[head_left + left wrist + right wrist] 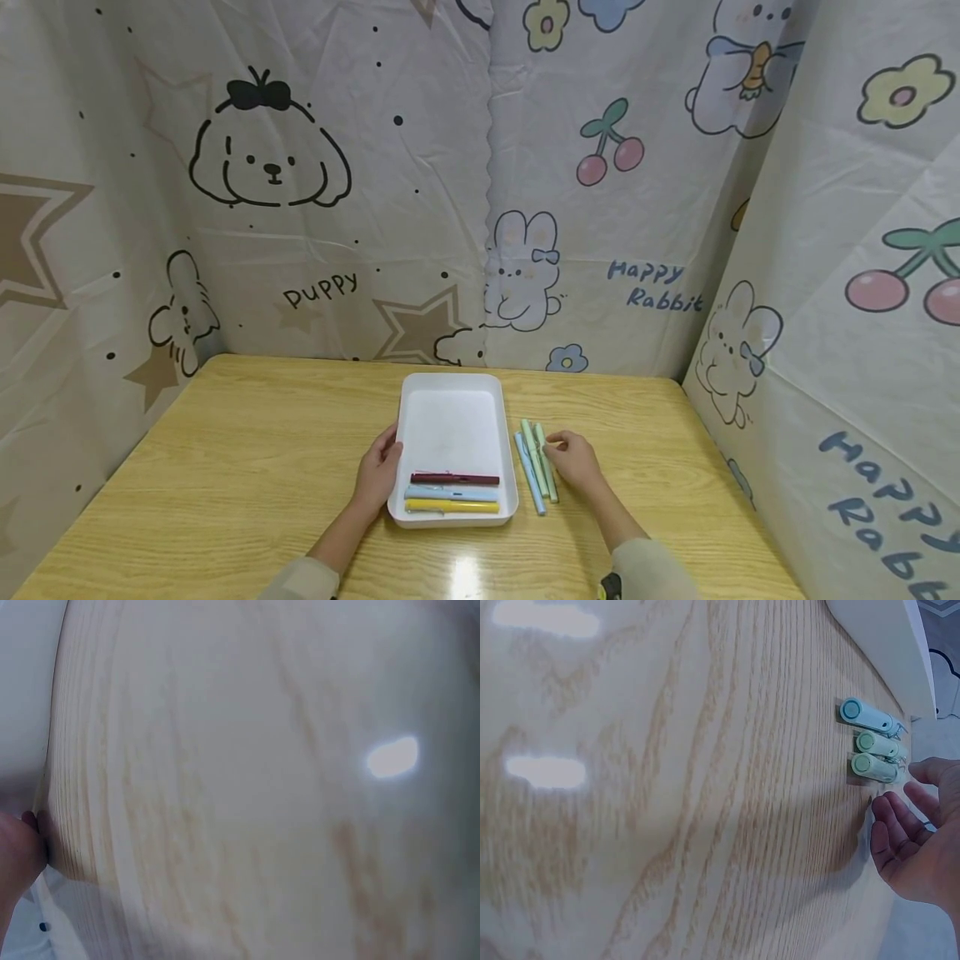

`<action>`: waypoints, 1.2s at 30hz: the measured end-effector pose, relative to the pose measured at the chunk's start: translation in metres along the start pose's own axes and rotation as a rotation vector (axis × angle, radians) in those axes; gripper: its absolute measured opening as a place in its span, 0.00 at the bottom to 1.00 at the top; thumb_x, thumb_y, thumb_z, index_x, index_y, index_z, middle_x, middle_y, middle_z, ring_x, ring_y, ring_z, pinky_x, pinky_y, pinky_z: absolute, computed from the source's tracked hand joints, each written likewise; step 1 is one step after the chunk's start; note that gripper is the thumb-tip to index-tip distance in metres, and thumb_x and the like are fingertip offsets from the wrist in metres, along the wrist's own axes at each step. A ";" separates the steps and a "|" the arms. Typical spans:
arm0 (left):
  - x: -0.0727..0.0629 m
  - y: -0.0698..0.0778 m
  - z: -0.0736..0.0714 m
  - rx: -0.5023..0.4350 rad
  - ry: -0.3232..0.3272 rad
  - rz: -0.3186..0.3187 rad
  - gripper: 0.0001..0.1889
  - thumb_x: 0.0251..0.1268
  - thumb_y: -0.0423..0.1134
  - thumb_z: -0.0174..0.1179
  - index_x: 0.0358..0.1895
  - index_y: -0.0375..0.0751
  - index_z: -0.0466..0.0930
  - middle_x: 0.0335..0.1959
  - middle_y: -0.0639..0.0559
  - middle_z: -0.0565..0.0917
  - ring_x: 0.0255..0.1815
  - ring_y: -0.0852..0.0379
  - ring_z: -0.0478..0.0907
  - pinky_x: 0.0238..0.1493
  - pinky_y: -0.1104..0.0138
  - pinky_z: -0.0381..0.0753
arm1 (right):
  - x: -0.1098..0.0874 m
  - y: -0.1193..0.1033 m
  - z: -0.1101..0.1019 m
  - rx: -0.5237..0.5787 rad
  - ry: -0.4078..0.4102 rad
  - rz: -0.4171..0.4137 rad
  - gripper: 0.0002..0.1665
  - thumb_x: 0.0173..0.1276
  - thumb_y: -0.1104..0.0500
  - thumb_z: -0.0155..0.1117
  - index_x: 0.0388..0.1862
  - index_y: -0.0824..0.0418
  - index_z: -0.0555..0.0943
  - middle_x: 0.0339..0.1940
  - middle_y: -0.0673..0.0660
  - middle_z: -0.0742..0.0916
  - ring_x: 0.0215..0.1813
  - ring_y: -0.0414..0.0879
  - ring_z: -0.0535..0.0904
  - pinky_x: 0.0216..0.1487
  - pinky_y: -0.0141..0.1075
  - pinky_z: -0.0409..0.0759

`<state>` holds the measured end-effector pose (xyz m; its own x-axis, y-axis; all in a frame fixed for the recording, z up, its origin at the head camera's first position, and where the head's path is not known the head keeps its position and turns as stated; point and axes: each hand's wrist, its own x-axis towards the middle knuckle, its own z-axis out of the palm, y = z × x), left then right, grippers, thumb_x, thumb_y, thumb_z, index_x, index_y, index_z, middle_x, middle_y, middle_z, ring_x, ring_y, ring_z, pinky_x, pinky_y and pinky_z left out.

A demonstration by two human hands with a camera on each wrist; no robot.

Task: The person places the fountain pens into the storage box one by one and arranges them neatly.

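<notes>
A white tray (450, 425) lies on the table, with a dark red pen (457, 479), a light blue pen (453, 493) and a yellow pen (453, 506) side by side at its near end. My left hand (377, 475) holds the tray's left side, the thumb at the rim; the left wrist view catches only part of that hand. Right of the tray lie another light blue pen (530, 475) and two light green pens (534, 457). Beside the outer green pen (875, 768), my right hand (576, 461) has its fingers loosely bent, thumb and forefinger apart near its far end.
The wood-grain table (285, 433) ends at the back against a printed cloth (420, 208). Another cloth panel (840, 358) hangs along the right side. Light glares off the tabletop near its front.
</notes>
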<state>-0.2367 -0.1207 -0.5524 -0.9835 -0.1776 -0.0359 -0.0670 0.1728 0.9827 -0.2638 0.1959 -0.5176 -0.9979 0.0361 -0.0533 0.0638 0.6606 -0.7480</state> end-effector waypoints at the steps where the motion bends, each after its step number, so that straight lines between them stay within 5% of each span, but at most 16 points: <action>1: 0.000 0.000 0.000 -0.002 0.000 0.000 0.23 0.73 0.38 0.44 0.70 0.40 0.60 0.67 0.38 0.67 0.64 0.43 0.68 0.63 0.51 0.70 | 0.000 0.000 0.000 0.007 0.000 0.005 0.17 0.65 0.59 0.58 0.49 0.68 0.79 0.38 0.61 0.82 0.39 0.48 0.76 0.35 0.35 0.76; 9: 0.000 0.000 0.001 0.013 0.007 -0.010 0.23 0.73 0.38 0.44 0.70 0.41 0.60 0.67 0.38 0.67 0.64 0.44 0.68 0.63 0.51 0.69 | -0.003 0.001 0.003 0.004 0.013 0.009 0.18 0.65 0.58 0.58 0.49 0.69 0.78 0.41 0.64 0.83 0.43 0.52 0.77 0.39 0.39 0.78; 36: -0.002 0.005 0.000 0.033 0.020 0.009 0.23 0.74 0.37 0.43 0.69 0.39 0.61 0.67 0.36 0.67 0.63 0.42 0.68 0.63 0.51 0.70 | -0.002 0.004 0.015 0.024 0.072 0.061 0.20 0.61 0.59 0.61 0.48 0.71 0.79 0.36 0.63 0.84 0.36 0.49 0.78 0.33 0.36 0.77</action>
<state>-0.2349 -0.1191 -0.5474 -0.9806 -0.1947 -0.0230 -0.0639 0.2067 0.9763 -0.2612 0.1872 -0.5302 -0.9901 0.1300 -0.0522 0.1237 0.6372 -0.7607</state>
